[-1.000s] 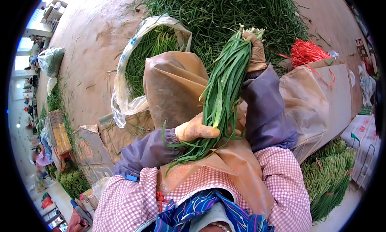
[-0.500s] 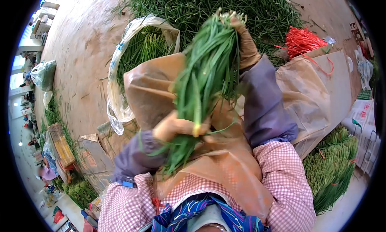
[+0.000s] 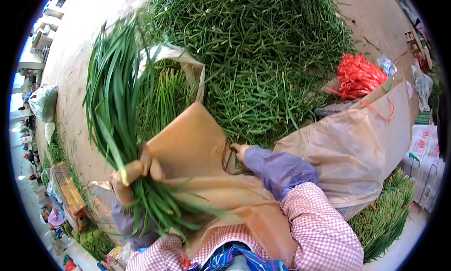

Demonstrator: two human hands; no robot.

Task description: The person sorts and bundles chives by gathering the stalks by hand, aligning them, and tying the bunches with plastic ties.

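Note:
My left hand [image 3: 136, 171], closed, grips a thick bunch of garlic chives [image 3: 112, 90] near its lower part. The long leaves stand up at the left, and loose ends hang below my fist over the brown apron [image 3: 192, 139]. My right hand [image 3: 240, 151] is low in the middle, at the apron's edge beside the big pile of loose greens [image 3: 263, 90]. Its fingers are curled, and what they hold, if anything, is hidden. Behind the raised bunch stands a white plastic bag [image 3: 197, 76] lined with upright green stalks [image 3: 169, 90].
A heap of red ties [image 3: 359, 76] lies right of the pile, by brown sheeting [image 3: 347, 149]. Tied bundles of green stalks [image 3: 385, 212] stand at the lower right near white boxes [image 3: 425, 149]. Farther left are a filled bag [image 3: 43, 103] and a yellow crate [image 3: 70, 189].
The bunch has swung from the centre to the left in my left hand. My right hand has let go of its upper end and come down to the apron's edge.

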